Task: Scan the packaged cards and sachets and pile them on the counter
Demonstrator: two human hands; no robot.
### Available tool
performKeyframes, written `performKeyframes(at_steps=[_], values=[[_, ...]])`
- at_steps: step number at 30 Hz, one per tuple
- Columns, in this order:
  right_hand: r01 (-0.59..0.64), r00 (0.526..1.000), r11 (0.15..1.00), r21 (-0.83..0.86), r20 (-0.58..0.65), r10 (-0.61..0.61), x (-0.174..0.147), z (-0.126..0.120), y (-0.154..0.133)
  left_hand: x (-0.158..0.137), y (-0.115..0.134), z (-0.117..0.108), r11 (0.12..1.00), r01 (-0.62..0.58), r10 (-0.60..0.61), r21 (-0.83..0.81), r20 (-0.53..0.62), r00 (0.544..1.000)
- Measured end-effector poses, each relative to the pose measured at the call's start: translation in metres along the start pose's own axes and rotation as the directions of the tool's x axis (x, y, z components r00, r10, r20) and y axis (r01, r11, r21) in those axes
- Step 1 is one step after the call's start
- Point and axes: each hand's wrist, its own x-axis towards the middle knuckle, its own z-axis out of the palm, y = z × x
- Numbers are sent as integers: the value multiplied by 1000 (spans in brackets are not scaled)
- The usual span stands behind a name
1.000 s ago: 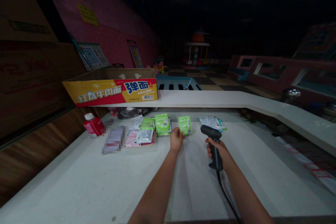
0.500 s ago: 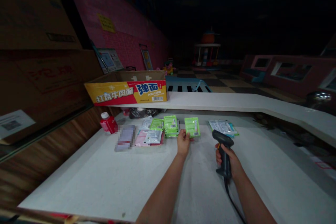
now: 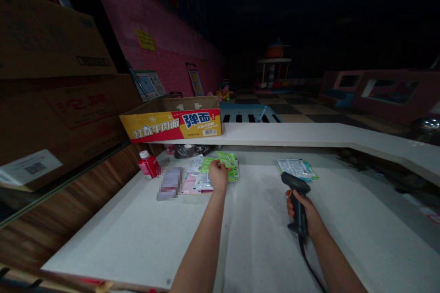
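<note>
My left hand (image 3: 219, 175) is over the packets at the back of the counter, its fingers closed on the edge of a tilted green packet (image 3: 227, 159). Beneath and beside it lies a stack of green packets (image 3: 235, 172), partly hidden by the hand. White and pink packets (image 3: 189, 185) lie just to its left. My right hand (image 3: 307, 208) is wrapped round the handle of a black barcode scanner (image 3: 298, 201), whose cord runs down toward me. Beyond the scanner head lies a small pile of white, blue and green packets (image 3: 296, 169).
A red bottle with a white cap (image 3: 148, 165) and a blurred-out flat item (image 3: 169, 183) are on the left of the white counter (image 3: 137, 238). An open noodle carton (image 3: 175, 123) sits on the raised ledge (image 3: 275, 133). Large cardboard boxes (image 3: 65, 105) are stacked at left.
My left hand has moved left with the green packet, from the open counter to the green stack. My right hand still holds the scanner. The view has shifted slightly.
</note>
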Motion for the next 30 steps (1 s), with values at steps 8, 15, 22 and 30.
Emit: performKeyframes(at_steps=[8,15,22,30], values=[[16,1000,1000,-3,-3,-16,0,1,0,-8,24,-19,660,-292,278,692,137,951],[12,1000,1000,-9,0,-12,-1,1,0,-28,20,-13,405,-584,333,704,481,811],[17,1000,999,37,-19,-17,0,1,-1,-29,12,-6,384,-635,328,670,544,772],[121,967,980,160,-244,-79,-5,-12,-15,-73,25,53,512,-739,352,437,678,645]])
